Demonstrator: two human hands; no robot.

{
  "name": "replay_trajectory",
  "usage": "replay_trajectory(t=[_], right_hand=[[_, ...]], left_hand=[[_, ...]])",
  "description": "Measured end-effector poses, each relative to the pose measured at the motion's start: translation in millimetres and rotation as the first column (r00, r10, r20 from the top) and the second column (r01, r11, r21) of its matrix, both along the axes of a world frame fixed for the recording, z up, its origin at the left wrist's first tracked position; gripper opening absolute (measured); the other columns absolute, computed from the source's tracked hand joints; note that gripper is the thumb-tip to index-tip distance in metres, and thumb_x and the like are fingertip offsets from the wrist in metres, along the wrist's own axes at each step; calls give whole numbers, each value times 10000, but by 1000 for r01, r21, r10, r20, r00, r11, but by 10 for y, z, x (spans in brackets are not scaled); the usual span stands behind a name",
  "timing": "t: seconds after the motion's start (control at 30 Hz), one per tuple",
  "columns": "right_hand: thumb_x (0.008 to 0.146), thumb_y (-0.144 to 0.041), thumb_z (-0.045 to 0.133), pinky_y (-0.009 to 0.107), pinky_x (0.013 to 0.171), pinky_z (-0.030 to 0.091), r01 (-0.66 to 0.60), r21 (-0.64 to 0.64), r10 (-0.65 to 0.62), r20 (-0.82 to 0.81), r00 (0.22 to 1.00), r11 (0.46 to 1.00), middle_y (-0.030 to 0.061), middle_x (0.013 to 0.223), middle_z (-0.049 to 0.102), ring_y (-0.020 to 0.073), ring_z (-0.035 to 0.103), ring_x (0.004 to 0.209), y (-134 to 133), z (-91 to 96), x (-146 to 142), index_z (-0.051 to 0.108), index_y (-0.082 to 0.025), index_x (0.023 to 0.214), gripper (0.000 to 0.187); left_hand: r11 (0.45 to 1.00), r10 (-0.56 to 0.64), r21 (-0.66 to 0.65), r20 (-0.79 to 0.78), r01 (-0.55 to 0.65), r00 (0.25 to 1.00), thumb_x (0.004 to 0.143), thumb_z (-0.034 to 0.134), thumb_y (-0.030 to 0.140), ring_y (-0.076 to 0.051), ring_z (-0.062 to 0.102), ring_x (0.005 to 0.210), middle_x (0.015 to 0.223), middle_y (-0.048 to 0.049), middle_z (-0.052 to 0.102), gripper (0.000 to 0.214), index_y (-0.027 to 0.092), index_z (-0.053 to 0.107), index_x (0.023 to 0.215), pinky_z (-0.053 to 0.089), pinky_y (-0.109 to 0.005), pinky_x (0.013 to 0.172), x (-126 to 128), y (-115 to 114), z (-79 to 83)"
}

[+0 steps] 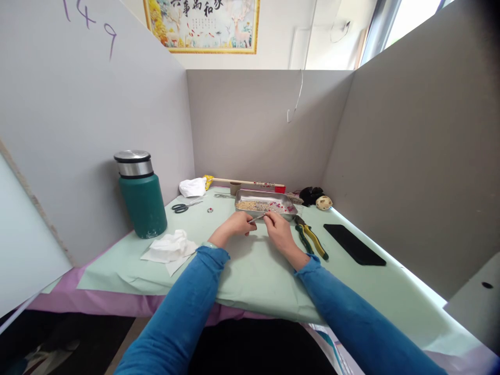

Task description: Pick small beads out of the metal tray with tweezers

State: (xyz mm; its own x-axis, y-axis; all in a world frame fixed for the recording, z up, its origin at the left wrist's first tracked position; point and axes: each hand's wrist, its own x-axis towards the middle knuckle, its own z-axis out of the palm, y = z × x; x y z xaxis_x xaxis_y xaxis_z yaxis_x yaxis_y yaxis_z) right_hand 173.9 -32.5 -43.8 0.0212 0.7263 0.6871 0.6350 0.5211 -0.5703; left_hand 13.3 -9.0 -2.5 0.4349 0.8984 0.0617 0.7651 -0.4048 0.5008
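In the head view, my left hand [237,224] and my right hand [278,233] are close together just in front of a metal tray [265,193]. A thin silvery piece [257,219], perhaps tweezers or wire, spans the gap between them. The fingers of both hands are closed on it; its exact kind is too small to make out. Tan and red beads [277,207] lie spread inside the tray. Beside my right hand rest pliers [312,240] with green and yellow handles.
Left stand a green bottle [142,200] and crumpled tissue [172,247]. Scissors [182,208] and a small round ornament [210,210] lie farther back. Behind the tray runs a wooden stick [242,182]. A flat black slab [353,245] lies right. Grey panels [265,120] enclose the table.
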Motion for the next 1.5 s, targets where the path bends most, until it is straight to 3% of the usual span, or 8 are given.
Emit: replay_trajectory(t=[0.33,0.7,1.1,1.5], right_hand=[[833,-294,405,280,680,384,-21,-89,17,-44,999,996,45,770,647,176,545,695,-51,25,-8,624,-177,818,249],[842,-312,387,266,653,348,-51,-118,43,-69,997,992,26,712,595,167,497,670,-78,52,-26,585,-184,758,250],[799,-327,398,258,593,340,-118,-235,60,-242,968,965,-17,563,489,156,448,600,-10,34,15,588,-191,681,262],[744,-313,425,246,486,300,-194,-261,97,-344,934,946,-23,503,442,128,381,501,52,4,31,559,-195,624,215]], left_hand=[[1000,-9,-14,18,9,1000,700,534,297,-132,540,578,619,-15,662,223,162,703,757,370,-237,540,-11,7,-6],[1000,-29,-6,-2,29,1000,685,541,239,-133,558,598,611,-8,656,254,174,718,855,386,-229,568,-14,27,-17],[999,-33,-16,-20,33,999,691,554,226,-134,573,612,590,-3,647,254,181,723,875,390,-224,580,-3,46,-33],[998,-8,55,-68,12,998,705,562,207,-140,566,613,584,-7,642,210,185,719,844,406,-224,621,39,-24,-8]])
